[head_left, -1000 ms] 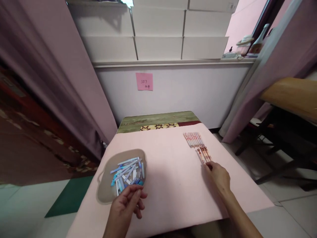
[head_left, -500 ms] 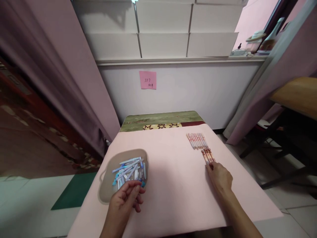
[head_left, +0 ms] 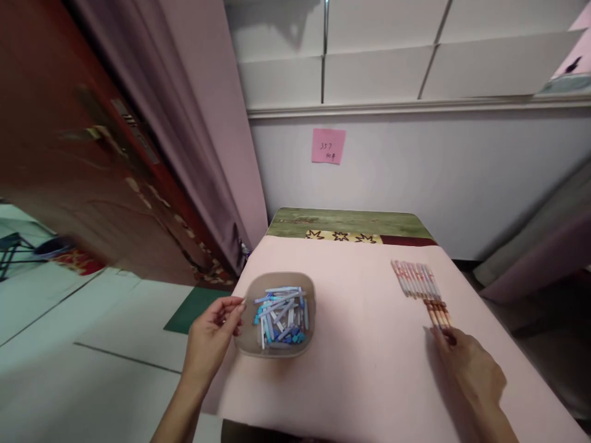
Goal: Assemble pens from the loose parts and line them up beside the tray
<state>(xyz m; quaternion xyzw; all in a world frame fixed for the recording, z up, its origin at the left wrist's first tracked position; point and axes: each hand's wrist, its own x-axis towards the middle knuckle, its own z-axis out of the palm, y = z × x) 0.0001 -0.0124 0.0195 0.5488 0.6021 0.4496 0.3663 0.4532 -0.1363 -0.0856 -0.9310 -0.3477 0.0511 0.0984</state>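
Observation:
A beige tray [head_left: 307, 341] on the left part of the pink-covered table holds several blue, white and lilac pens [head_left: 281, 311]. My left hand [head_left: 215, 329] pinches the tray's left edge between thumb and fingers. At the right lies a row of several pale pink and white pens [head_left: 415, 280], side by side. Just below that row are several brown-and-orange pens [head_left: 437, 314], also lined up. The fingers of my right hand [head_left: 468, 363] are closed at the near ends of the brown pens, partly hiding them.
The table [head_left: 351, 381] has a pink cover, with a green wood-pattern strip [head_left: 346, 219] showing at its far edge. Beyond it, a pink note [head_left: 328, 146] is stuck on the white wall. A reddish door [head_left: 115, 203] and purple curtain stand at the left.
My left hand has moved from over the tray's near side to its left edge and taken hold of it. The view has turned left. My right hand stays by the brown pens.

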